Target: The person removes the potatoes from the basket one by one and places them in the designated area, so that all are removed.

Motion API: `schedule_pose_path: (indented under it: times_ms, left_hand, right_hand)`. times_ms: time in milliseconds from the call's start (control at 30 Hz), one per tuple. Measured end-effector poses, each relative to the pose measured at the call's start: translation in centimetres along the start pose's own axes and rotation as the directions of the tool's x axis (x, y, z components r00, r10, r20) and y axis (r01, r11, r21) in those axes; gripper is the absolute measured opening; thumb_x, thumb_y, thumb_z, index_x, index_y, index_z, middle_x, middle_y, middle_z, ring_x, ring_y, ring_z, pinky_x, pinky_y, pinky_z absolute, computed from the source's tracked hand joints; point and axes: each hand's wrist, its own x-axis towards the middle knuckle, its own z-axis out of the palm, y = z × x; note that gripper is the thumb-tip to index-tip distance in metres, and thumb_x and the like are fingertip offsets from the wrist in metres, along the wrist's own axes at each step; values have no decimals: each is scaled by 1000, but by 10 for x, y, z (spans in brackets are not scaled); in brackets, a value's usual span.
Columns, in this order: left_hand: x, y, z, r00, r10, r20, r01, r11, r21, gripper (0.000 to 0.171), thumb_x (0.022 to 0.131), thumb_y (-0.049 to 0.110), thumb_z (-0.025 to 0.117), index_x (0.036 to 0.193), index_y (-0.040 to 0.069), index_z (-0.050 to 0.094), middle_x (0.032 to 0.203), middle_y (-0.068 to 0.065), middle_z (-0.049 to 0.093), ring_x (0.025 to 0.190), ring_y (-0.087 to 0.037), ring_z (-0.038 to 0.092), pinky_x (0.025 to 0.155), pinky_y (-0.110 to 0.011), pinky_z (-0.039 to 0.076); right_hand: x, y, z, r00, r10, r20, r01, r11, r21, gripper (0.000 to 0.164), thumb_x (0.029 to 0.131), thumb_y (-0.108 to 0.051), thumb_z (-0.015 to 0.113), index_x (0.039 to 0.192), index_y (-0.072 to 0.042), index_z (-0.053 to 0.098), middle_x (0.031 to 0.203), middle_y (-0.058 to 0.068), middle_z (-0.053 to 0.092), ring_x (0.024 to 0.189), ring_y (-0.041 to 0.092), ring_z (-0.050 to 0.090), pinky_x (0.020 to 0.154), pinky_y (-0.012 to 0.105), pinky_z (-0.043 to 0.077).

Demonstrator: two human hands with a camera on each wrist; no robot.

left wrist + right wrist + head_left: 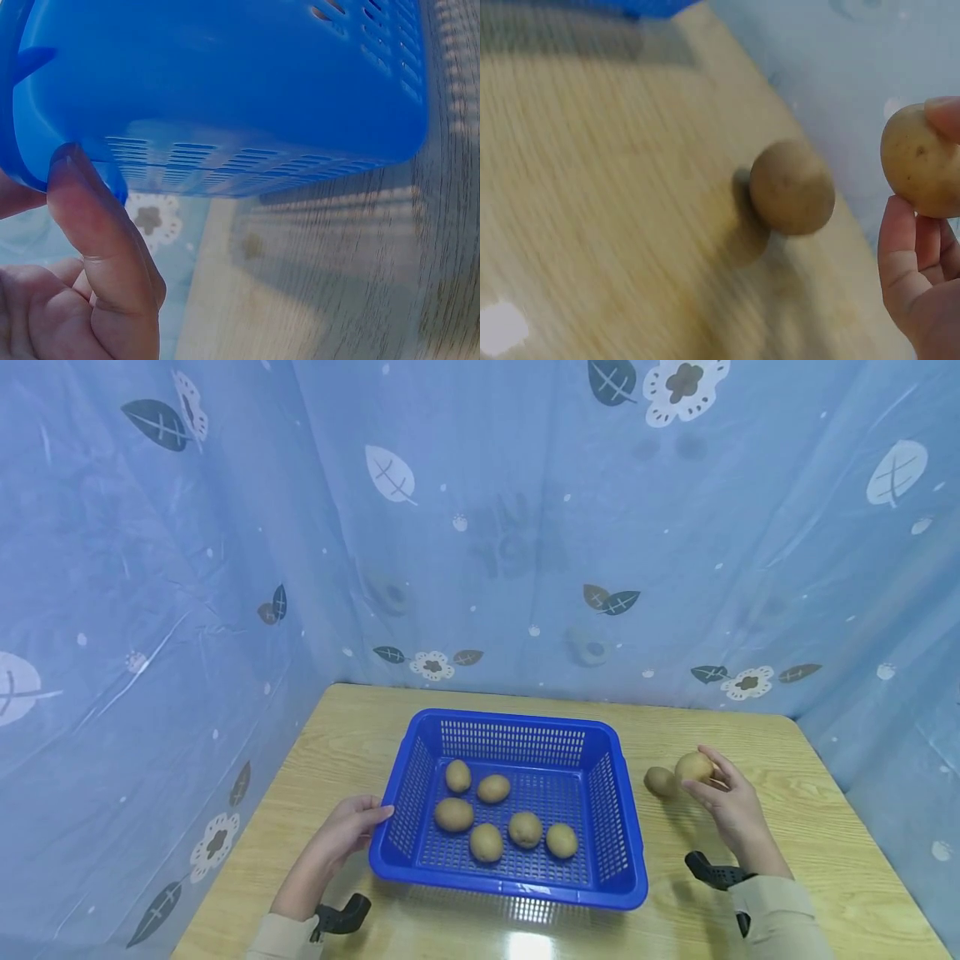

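Observation:
A blue plastic basket (510, 887) with slotted walls holds several potatoes (487, 842) on its floor. My left hand (347, 828) grips the basket's left rim, with the thumb over the top; the left wrist view shows fingers (105, 232) at the rim's underside. To the right of the basket, my right hand (735, 810) pinches a potato (693, 767) between thumb and fingers, raised over the table. Another potato (792, 187) lies on the wood just left of the held one.
The basket stands on a light wooden table (840, 852). A blue curtain (525, 543) with leaf and flower prints encloses the table's back and sides. Black camera mounts (341, 916) are strapped to both wrists.

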Motion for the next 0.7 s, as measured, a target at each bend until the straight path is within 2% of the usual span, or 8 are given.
schedule_pose_path:
  times_ms: [167,367,700]
  left_hand:
    - [0,1,0,1000,7,-5,-7,1000,-3,36,97,20,50,108,-13,53,87,-7,70,74,-15,65,65,-27,52]
    - [1,0,0,1000,12,-9,-12,1000,-1,35,97,20,50,109,-13,53,86,-7,69,74,-15,64,64,-27,52]
    - [1,-1,0,1000,10,2,-10,1000,-4,36,97,21,50,108,-14,53,84,-6,69,73,-16,64,64,-27,51]
  right_hand:
    - [3,8,-9,999,22,26,-23,999,33,76,90,-16,64,151,-26,20,120,0,35,95,-8,49,81,14,48]
    - [6,14,-16,999,37,39,-36,999,-27,76,92,-17,62,152,-23,17,125,10,33,93,-8,49,81,15,49]
    - [6,29,-22,990,138,16,-133,975,-180,80,92,-26,62,153,-13,12,138,26,30,86,-7,50,73,21,50]
